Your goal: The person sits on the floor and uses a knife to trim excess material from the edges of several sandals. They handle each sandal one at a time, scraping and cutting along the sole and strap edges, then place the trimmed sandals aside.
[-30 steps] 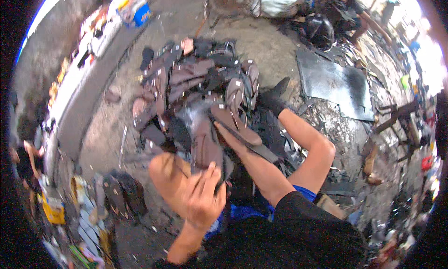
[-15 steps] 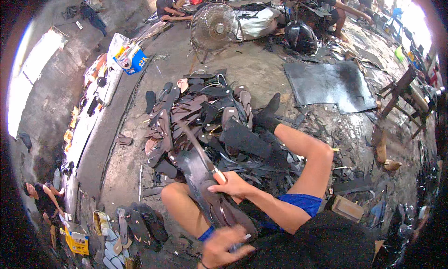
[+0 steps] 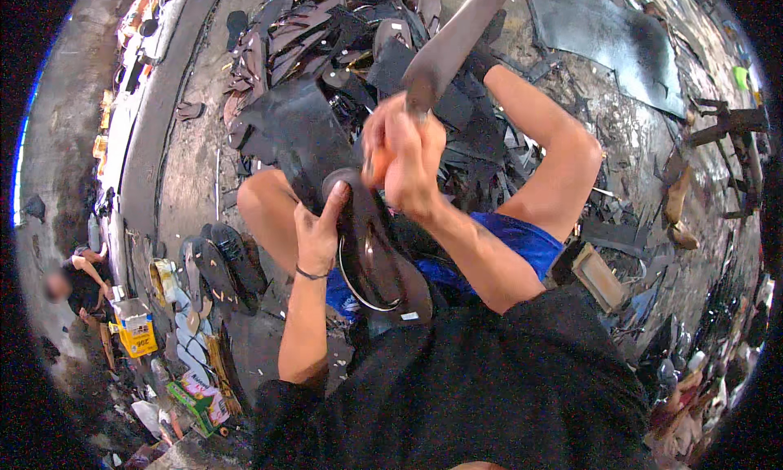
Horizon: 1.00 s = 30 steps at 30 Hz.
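Head view shows the person seated on the ground with knees spread, working a dark sandal sole [image 3: 371,250] held upright between the thighs. Their left hand [image 3: 320,229] is clasped around the sole's left edge near its top, thumb pressed against the face, steadying it. Their right hand [image 3: 408,156] is clenched around the orange handle of a long knife [image 3: 444,50], whose broad dark blade points up and away from the body, its handle end just above the sole's upper rim. A pale curved line runs along the sole's lower part (whether it is a trimmed edge or a marking, I cannot tell). Judging by the scene, this one piece is mid-trim: its outline looks mostly shaped, yet the blade is not touching it at this instant. Plenty seems left, for a heap of dark rubber pieces [image 3: 326,54] lies on the floor just beyond the knees, while a few flat soles [image 3: 216,266] rest beside the left thigh.
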Tool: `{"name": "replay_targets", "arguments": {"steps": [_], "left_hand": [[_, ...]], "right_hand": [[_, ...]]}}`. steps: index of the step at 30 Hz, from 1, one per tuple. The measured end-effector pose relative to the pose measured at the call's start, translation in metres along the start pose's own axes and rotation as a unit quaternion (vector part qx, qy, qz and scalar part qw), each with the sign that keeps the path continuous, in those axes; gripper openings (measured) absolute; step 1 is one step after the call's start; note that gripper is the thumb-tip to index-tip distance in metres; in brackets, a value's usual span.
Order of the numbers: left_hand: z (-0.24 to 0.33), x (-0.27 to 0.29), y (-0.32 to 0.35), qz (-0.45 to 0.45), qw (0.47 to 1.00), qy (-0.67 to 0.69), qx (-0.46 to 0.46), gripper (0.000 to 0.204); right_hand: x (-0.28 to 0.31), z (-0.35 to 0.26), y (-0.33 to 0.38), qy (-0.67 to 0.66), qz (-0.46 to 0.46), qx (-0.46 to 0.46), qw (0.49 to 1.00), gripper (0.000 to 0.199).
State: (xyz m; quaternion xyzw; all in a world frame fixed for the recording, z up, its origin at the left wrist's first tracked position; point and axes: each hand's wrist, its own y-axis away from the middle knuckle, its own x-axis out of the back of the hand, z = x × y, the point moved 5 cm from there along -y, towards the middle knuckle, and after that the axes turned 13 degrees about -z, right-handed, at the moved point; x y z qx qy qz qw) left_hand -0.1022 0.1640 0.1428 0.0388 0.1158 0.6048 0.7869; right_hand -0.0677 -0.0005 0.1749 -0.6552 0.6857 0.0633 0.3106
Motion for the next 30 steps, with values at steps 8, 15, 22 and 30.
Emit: {"name": "replay_targets", "arguments": {"steps": [8, 15, 22, 30], "left_hand": [[-0.033, 0.027, -0.001, 0.025, 0.994, 0.099, 0.049, 0.027], [-0.009, -0.001, 0.001, 0.045, 0.992, -0.115, 0.013, 0.024], [-0.017, 0.011, 0.016, 0.099, 0.979, -0.174, 0.024, 0.027], [0.053, 0.088, -0.01, 0.013, 0.999, -0.04, -0.003, 0.05]], "right_hand": [[0.039, -0.015, 0.016, 0.013, 0.016, 0.033, 0.999, 0.038], [0.016, 0.032, 0.025, -0.02, 0.039, -0.037, 0.998, 0.042], [0.009, 0.008, 0.129, 0.017, -0.074, -0.208, 0.975, 0.018], [0.054, -0.027, 0.094, 0.289, -0.102, -0.165, 0.937, 0.047]]}}
